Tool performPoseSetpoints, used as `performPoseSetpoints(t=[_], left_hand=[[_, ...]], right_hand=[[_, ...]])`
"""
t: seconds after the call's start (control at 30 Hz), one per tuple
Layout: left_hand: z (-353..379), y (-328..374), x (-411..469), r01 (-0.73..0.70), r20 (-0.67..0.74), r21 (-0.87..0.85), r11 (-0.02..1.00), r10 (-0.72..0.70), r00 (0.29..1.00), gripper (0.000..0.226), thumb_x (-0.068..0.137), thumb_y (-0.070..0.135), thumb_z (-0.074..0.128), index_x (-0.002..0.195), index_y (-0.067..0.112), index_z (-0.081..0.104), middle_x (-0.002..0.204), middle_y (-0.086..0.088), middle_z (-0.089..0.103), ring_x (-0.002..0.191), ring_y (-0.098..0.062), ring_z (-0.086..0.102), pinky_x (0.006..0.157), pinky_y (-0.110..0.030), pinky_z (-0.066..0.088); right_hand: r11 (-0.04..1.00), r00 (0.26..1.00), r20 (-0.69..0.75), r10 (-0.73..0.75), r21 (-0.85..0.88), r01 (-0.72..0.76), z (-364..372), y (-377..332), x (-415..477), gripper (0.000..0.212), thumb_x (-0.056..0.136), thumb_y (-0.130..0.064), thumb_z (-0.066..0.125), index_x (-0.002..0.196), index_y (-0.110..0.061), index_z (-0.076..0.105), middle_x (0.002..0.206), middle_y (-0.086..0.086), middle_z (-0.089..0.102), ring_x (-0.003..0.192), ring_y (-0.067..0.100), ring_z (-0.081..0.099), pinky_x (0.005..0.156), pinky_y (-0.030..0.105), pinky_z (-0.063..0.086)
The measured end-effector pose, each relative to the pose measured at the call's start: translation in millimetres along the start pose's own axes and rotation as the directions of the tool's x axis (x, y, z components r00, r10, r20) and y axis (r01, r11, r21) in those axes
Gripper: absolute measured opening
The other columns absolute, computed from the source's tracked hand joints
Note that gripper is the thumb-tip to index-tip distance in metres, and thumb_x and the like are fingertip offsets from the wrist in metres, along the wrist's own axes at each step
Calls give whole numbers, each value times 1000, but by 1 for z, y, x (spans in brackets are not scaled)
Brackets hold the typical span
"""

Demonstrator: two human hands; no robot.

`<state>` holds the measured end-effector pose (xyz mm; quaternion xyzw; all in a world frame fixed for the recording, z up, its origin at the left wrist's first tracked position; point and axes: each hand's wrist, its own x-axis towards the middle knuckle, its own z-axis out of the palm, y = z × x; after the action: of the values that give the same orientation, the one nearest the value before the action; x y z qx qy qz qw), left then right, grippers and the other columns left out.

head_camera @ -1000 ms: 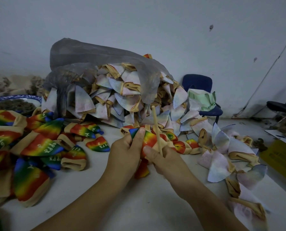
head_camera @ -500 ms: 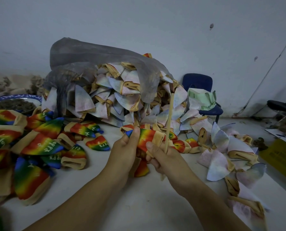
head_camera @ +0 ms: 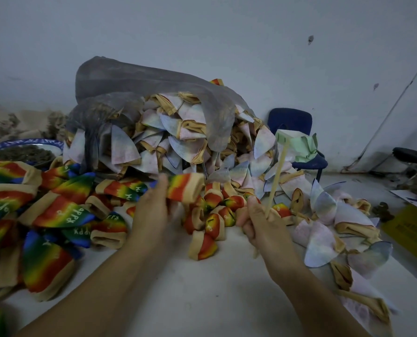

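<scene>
while right hand (head_camera: 258, 222) grips stick (head_camera: 276, 176), left hand (head_camera: 154, 210) holds rainbow sock (head_camera: 184, 187).

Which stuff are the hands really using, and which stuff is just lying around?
In use: left hand, holding the rainbow cloth piece; right hand, gripping the thin stick.
Just lying about: blue chair, blue-rimmed plate, yellow sheet, grey bag.

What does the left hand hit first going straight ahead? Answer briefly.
Likely the heap of pale pieces in the grey bag, beyond the rainbow piece the left hand holds; depth unclear.
</scene>
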<state>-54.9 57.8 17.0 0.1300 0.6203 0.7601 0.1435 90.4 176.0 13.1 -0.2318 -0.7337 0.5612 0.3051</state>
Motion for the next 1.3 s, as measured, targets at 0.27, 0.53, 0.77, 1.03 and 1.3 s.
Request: performPoseSetpoints(t=[0.27, 0.53, 0.77, 1.03, 1.3], left_hand=[[-18, -7, 11, 50, -163, -443, 895, -135, 977, 67, 99, 64, 25, 115, 11, 65, 95, -1, 76, 77, -8, 72, 65, -21, 51], [-3, -5, 56, -422, 194, 828, 371, 516, 835, 38, 96, 31, 54, 129, 12, 56, 137, -6, 53, 131, -25, 39, 100, -37, 37], [-4, -13, 101, -178, 87, 973, 147, 483, 871, 60, 103, 37, 39, 142, -9, 41, 154, -26, 30, 148, -38, 15, 120, -47, 14], [-14, 1, 82, -231, -43, 903, 363, 610, 791, 30, 101, 17, 47, 112, -3, 67, 133, -15, 59, 136, -33, 37, 100, -50, 33], [4, -13, -29, -594, 246, 672, 442, 622, 743, 35, 103, 23, 45, 134, 11, 59, 138, -6, 58, 133, -12, 44, 111, -27, 30]], right_hand=[[976, 1000, -6, 3, -217, -4, 12, 18, 2, 61, 73, -75, 34, 75, -20, 62, 51, -11, 38, 45, 1, 36, 42, 10, 30], [965, 999, -36, 31, -258, -39, 11, 25, 5, 65, 75, -72, 32, 78, -14, 62, 49, -12, 38, 45, 1, 37, 42, 9, 30], [968, 1000, -15, 27, -248, -30, 11, 21, 4, 70, 76, -69, 33, 83, -5, 59, 54, -8, 38, 47, 3, 36, 44, 13, 31], [973, 999, -28, 23, -231, -29, 10, 23, 5, 70, 75, -72, 32, 81, -8, 61, 53, -8, 38, 46, 3, 36, 43, 12, 30], [1000, 1000, -5, 7, -23, -7, 12, 10, 0, 38, 76, -72, 45, 77, -39, 65, 57, -21, 56, 52, -8, 51, 48, 4, 37]])
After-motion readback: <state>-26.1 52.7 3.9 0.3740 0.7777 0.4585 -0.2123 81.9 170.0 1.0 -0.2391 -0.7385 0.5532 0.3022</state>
